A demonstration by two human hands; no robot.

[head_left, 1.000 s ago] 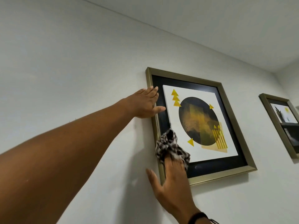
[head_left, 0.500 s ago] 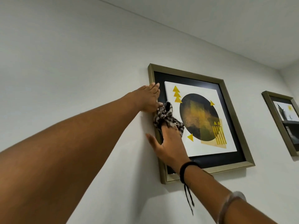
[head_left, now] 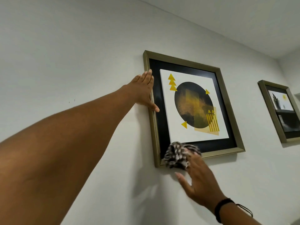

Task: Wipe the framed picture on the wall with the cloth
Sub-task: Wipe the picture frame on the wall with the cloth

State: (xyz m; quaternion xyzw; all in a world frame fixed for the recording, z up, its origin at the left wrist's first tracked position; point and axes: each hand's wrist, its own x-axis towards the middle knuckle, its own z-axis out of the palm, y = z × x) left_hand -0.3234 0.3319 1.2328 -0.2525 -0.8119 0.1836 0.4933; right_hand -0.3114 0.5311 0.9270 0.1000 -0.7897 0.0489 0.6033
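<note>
A gold-framed picture (head_left: 226, 101) with a black mat, a dark circle and yellow triangles hangs on the white wall. My left hand (head_left: 144, 91) lies flat against its left frame edge, fingers straight, thumb across the mat. My right hand (head_left: 198, 177) presses a black-and-white checked cloth (head_left: 176, 155) onto the frame's bottom left corner; the fingers are under or behind the bunched cloth, the thumb spread out over the wall.
A second gold-framed picture (head_left: 276, 120) hangs further right on the same wall, partly cut off by the view's edge. The ceiling (head_left: 227, 18) meets the wall above. A black band sits on my right wrist (head_left: 222, 208).
My right hand has slid the cloth down from the upper left of the picture to the bottom left corner. My left hand stays on the left frame edge.
</note>
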